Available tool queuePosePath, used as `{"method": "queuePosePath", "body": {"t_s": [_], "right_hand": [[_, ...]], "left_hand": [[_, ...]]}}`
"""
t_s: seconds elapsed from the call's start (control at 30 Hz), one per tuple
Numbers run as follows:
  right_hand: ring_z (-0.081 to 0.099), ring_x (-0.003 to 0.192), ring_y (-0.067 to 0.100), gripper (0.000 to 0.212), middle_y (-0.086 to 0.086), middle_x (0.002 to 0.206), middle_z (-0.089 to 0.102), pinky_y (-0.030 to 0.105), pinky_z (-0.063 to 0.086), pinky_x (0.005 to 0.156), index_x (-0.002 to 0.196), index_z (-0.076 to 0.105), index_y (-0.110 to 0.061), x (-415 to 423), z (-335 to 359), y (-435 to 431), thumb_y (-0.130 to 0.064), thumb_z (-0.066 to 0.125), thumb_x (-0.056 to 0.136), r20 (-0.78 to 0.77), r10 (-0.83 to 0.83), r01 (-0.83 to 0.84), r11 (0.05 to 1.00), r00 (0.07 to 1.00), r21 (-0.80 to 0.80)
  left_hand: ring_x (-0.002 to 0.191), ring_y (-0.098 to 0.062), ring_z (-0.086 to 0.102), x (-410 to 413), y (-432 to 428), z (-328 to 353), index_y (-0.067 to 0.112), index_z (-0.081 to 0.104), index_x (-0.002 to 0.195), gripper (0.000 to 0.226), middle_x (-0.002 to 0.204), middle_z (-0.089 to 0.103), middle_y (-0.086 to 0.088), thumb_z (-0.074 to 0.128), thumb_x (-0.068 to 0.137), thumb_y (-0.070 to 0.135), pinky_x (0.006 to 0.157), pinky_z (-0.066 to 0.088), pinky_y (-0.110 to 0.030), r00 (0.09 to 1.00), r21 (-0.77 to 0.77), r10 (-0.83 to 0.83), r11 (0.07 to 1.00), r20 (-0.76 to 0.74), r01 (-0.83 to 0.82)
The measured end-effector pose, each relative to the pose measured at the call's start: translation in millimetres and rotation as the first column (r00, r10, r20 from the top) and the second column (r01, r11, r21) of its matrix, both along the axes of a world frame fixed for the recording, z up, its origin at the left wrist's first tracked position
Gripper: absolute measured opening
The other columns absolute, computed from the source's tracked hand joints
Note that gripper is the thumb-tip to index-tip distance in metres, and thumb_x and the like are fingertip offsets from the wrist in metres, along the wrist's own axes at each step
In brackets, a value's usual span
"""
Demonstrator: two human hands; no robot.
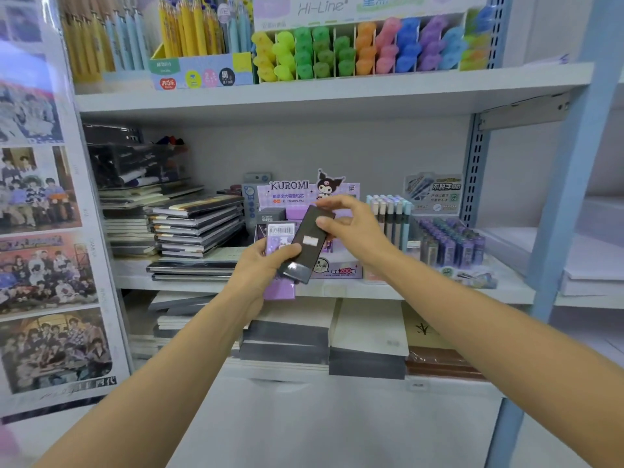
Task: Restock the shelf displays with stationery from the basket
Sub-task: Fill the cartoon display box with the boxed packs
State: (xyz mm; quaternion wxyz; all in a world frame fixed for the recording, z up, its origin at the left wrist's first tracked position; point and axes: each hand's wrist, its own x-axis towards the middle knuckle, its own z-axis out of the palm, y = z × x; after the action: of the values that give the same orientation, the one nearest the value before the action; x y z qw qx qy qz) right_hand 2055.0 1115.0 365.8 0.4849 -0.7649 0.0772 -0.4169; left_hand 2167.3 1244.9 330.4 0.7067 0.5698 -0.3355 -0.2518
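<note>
My left hand [266, 265] holds a small stack of flat lead-refill packs: purple ones [280, 233] behind and a black pack [305, 244] in front. My right hand [347, 224] pinches the upper end of the black pack, which tilts up to the right. Both hands hover in front of the purple Kuromi display box [293, 192] on the middle shelf [175, 282]. The basket is out of view.
Stacked dark notebooks [199, 228] lie left of the display. Pens [388, 211] and purple lead tubes [452, 241] stand to the right. Highlighters [364, 49] fill the upper shelf. Paper pads [368, 336] sit below. Photo posters [40, 231] cover the left panel.
</note>
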Motion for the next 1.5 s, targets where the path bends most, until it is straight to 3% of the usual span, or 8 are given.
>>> {"method": "queuePosePath", "body": {"t_s": [0.2,0.3,0.5,0.8,0.93,1.1,1.33,1.5], "right_hand": [[0.053,0.116,0.01,0.035,-0.005,0.143,0.04,0.02,0.051,0.091,0.123,0.064,-0.017,-28,-10,0,-0.005,0.059,0.091,-0.129,0.006,-0.051,0.938,0.992,-0.343],[0.062,0.099,0.009,0.041,-0.004,0.133,0.053,0.017,0.051,0.085,0.126,0.063,-0.019,-38,-15,-1,-0.003,0.064,0.088,-0.182,-0.034,-0.051,0.896,0.983,-0.442],[0.058,0.047,0.008,0.018,0.002,0.089,0.074,0.02,0.048,0.047,0.109,0.07,-0.013,-43,-16,2,-0.013,0.063,0.092,-0.047,-0.078,0.065,0.971,0.996,-0.231],[0.052,0.042,0.004,0.018,-0.015,0.067,0.069,0.015,0.044,0.048,0.095,0.068,-0.019,-44,-19,11,-0.034,0.059,0.094,-0.199,0.06,-0.097,0.978,0.978,-0.183],[0.06,0.086,0.001,0.031,-0.015,0.097,0.064,0.017,0.047,0.073,0.12,0.06,-0.02,-37,-5,11,-0.038,0.056,0.094,-0.042,-0.078,0.066,0.971,0.996,-0.23],[0.064,0.077,-0.007,0.022,-0.006,0.095,0.068,0.01,0.048,0.063,0.113,0.058,-0.024,-24,18,2,-0.015,0.062,0.093,-0.131,-0.005,-0.032,0.961,0.991,-0.273],[0.064,0.086,0.018,0.017,0.002,0.096,0.068,0.031,0.051,0.073,0.101,0.053,-0.019,-10,49,-37,-0.013,0.064,0.09,-0.045,-0.366,0.324,0.868,0.93,-0.376],[0.056,0.073,0.021,0.02,-0.001,0.091,0.067,0.03,0.042,0.063,0.101,0.049,-0.025,11,34,-53,-0.017,0.064,0.09,-0.169,-0.493,0.306,0.737,0.854,-0.603]], "left_hand": [[0.067,-0.019,0.069,-15,8,14,0.01,0.069,0.093,0.016,0.082,0.075,-0.009,0.075,0.081,0.018,0.062,0.055,-0.028,0.991,0.007,0.077,0.997,-0.112,-0.076],[0.05,-0.017,0.066,-25,14,23,0.007,0.068,0.092,0.023,0.071,0.073,-0.012,0.072,0.083,0.027,0.048,0.053,-0.025,0.982,0.044,0.047,0.998,-0.183,-0.04],[0.057,-0.019,0.069,-34,17,27,0.012,0.068,0.1,0.051,0.078,0.073,-0.009,0.048,0.091,0.059,0.051,0.057,-0.028,0.966,-0.081,-0.1,0.993,-0.237,0.083],[0.052,-0.014,0.064,-39,14,17,0.004,0.064,0.106,0.033,0.075,0.073,-0.005,0.078,0.076,0.006,0.054,0.058,-0.028,0.987,-0.142,0.103,0.986,0.121,-0.085],[0.049,-0.014,0.063,-34,12,14,0.011,0.065,0.097,0.024,0.071,0.074,-0.004,0.076,0.078,0.002,0.052,0.057,-0.028,0.981,-0.121,0.106,0.989,0.165,-0.087],[0.056,-0.018,0.066,-24,6,10,0.008,0.064,0.104,0.029,0.085,0.074,-0.012,0.077,0.079,0.006,0.056,0.058,-0.031,0.987,-0.076,0.052,0.996,0.15,-0.041],[0.075,-0.021,0.073,10,-7,3,0.011,0.053,0.12,0.03,0.102,0.07,-0.01,0.058,0.092,-0.002,0.08,0.058,-0.043,0.994,-0.01,0.083,0.997,0.066,-0.082],[0.081,-0.023,0.074,19,-14,-10,0.016,0.052,0.113,0.03,0.107,0.068,-0.011,0.057,0.092,-0.005,0.076,0.06,-0.039,0.997,-0.001,0.047,0.999,0.065,-0.047]]}}
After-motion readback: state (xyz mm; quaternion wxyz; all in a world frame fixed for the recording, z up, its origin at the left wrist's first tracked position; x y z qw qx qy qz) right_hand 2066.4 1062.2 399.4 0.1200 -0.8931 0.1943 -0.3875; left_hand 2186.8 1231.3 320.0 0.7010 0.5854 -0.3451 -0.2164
